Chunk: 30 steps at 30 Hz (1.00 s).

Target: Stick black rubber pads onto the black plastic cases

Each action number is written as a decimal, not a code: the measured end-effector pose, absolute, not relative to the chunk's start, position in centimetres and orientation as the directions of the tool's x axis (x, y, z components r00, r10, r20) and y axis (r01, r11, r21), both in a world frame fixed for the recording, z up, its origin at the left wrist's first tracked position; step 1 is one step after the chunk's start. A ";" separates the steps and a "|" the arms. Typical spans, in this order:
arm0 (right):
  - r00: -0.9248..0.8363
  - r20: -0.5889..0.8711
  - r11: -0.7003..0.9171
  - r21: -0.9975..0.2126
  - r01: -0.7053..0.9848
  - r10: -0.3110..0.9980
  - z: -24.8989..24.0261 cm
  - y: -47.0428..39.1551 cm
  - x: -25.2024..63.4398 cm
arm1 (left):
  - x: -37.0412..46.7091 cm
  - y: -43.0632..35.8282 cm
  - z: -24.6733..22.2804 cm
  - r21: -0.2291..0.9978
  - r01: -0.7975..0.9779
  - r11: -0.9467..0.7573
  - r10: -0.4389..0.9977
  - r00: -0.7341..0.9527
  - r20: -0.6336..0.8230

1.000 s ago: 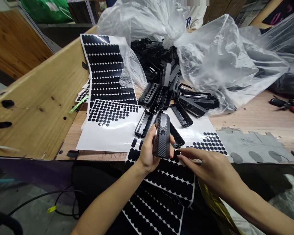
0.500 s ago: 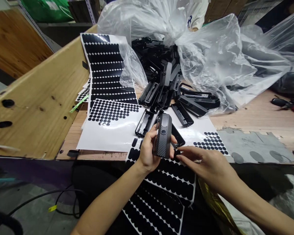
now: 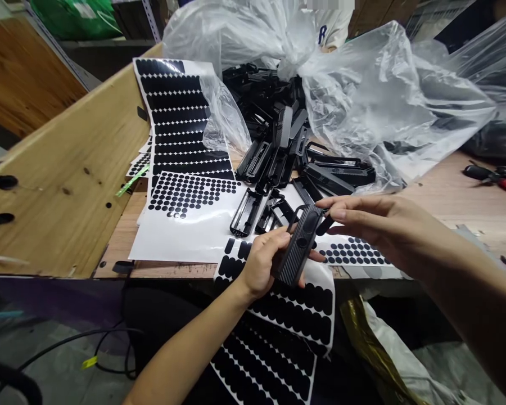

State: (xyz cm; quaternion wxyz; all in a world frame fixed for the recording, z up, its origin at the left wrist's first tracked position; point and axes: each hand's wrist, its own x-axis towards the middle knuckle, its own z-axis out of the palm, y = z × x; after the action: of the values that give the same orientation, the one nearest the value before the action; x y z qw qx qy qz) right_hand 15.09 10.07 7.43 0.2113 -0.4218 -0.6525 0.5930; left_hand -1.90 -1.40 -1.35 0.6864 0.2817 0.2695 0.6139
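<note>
In the head view, the oblong black plastic casing with a carbon-weave face [image 3: 297, 247] lay in the left hand [image 3: 259, 267], that hand's thumb against its left side and the fingers curled round beneath, some tips showing at its right. Its long axis ran aslant, from a near end low on the left to a far end higher on the right, weave upward, with an oval mark close to the far end and a round one just nearer.

The right hand [image 3: 369, 216] came in from the casing's right, its thumb and forefinger drawn together in a pinch at the far end. Between them, as far as could be judged, was a slim black strip with a rounded end [image 3: 325, 225], hanging just right of the casing. Whether the forefinger touched the casing could not be told. The far end was thus the right fingertips' nearer end, lying to their left; the left hand held the near half.

Below the casing, a white backing sheet with rows of joined black ovals [image 3: 295, 315] drooped over the edge. Left of it lay a white sheet of small black dots [image 3: 185, 194]; beyond it, a heap of loose black plastic casings [image 3: 278, 135].
</note>
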 end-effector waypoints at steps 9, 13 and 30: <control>-0.659 -0.159 0.038 -0.961 0.273 0.735 6.6 10.3 14.4 | -1.8 -1.5 -1.5 0.735 -0.672 0.088 0.995 0.096 -0.031; -0.635 -0.169 0.018 -0.961 0.278 0.754 6.5 10.3 14.4 | -1.8 -1.5 -1.6 0.747 -0.659 0.087 0.995 0.091 -0.035; -0.651 -0.155 0.109 -0.931 0.347 0.743 7.2 10.5 14.2 | -1.8 -1.5 -1.6 0.739 -0.667 0.088 0.995 0.095 -0.033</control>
State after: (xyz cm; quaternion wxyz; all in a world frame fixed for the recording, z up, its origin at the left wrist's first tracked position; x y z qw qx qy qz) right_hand 14.23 10.46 7.17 0.1800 -0.3773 -0.7227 0.5505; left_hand -1.84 -1.54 -1.64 0.6810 0.2890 0.2833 0.6102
